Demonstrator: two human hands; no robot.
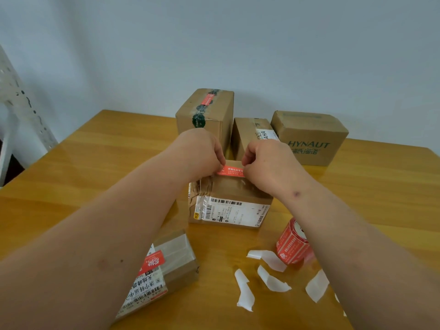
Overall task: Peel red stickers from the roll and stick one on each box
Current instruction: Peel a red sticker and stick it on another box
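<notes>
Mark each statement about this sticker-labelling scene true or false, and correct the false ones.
1. Both hands hold one red sticker over the middle box. True: the left hand pinches its left end and the right hand its right end.
2. The sticker roll stands on the HYNAUT box. False: it rests on the table under the right forearm.
3. White backing scraps lie on the table near the roll. True.
4. The tall far box has no red sticker. False: a red sticker shows on its top.
5. The near left box lies under the left forearm. True.
</notes>
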